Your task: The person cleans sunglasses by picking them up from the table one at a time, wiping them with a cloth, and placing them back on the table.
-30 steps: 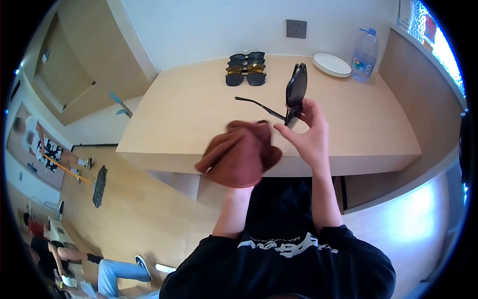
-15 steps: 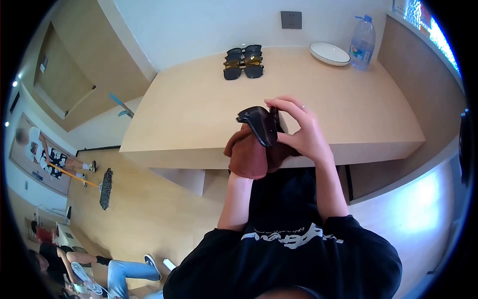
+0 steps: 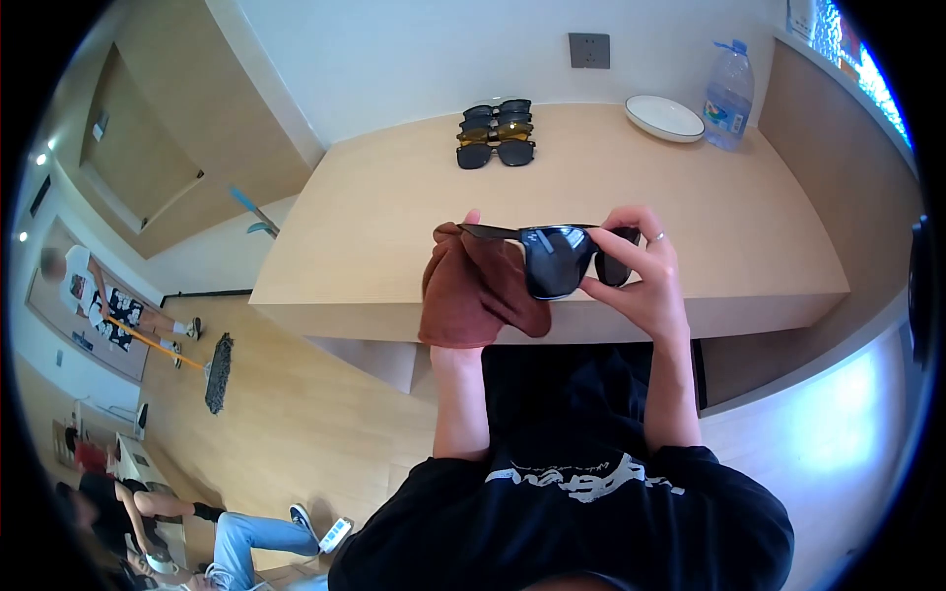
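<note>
Black sunglasses (image 3: pixel 558 262) are held up over the front edge of the desk, with one temple stretching to the left. My right hand (image 3: pixel 650 281) pinches them near the bridge and right lens, thumb below and fingers above. A reddish-brown cloth (image 3: pixel 468 293) drapes over my left hand (image 3: pixel 473 216), hiding most of it except a fingertip at the top. That hand is closed in the cloth at the left temple. Farther back, several pairs of sunglasses (image 3: pixel 496 155) lie in a stacked row, one with yellow lenses.
The wooden desk (image 3: pixel 374 217) carries a white plate (image 3: pixel 665 118) and a plastic water bottle (image 3: pixel 727 97) at the back right. A partition (image 3: pixel 803 148) borders the right side. To the left, one person holds a mop (image 3: pixel 219 374); another sits low.
The sunglasses have turned so their lenses face me, and the temple now points left. My covered left hand has moved left and up, and my right hand has shifted right.
</note>
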Demonstrator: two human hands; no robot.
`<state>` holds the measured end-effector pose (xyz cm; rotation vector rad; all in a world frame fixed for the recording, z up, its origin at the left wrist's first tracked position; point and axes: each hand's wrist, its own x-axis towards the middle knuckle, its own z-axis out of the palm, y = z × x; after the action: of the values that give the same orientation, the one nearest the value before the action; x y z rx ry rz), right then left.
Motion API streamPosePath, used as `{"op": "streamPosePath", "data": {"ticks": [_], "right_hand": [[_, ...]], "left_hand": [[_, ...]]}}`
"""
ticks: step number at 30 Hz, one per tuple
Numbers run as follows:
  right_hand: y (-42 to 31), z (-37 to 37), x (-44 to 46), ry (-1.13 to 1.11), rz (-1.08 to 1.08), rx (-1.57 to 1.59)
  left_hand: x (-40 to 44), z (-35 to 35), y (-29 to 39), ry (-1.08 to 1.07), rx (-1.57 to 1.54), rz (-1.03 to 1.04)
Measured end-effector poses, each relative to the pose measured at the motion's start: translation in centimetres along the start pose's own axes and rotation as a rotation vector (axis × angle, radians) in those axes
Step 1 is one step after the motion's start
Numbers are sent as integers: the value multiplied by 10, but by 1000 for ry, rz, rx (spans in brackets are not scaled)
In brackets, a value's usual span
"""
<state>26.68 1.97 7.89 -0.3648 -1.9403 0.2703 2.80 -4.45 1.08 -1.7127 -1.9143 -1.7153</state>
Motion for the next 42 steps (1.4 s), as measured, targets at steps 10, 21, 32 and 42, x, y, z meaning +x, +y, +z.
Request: {"op": "streamPosePath", "data": {"ticks": [10, 21, 32, 42], "right_hand": [[4, 15, -14, 142, -130, -28], [10, 29, -24, 115, -130, -81], [11, -7, -42, 154, -264, -234], [20, -1, -74, 108, -277, -156]], "left_hand": [[26, -29, 95, -334, 426, 370], [17, -26, 104, -273, -685, -308], [20, -13, 100, -124, -153, -26], [-17, 24, 13, -43, -832, -380]]}}
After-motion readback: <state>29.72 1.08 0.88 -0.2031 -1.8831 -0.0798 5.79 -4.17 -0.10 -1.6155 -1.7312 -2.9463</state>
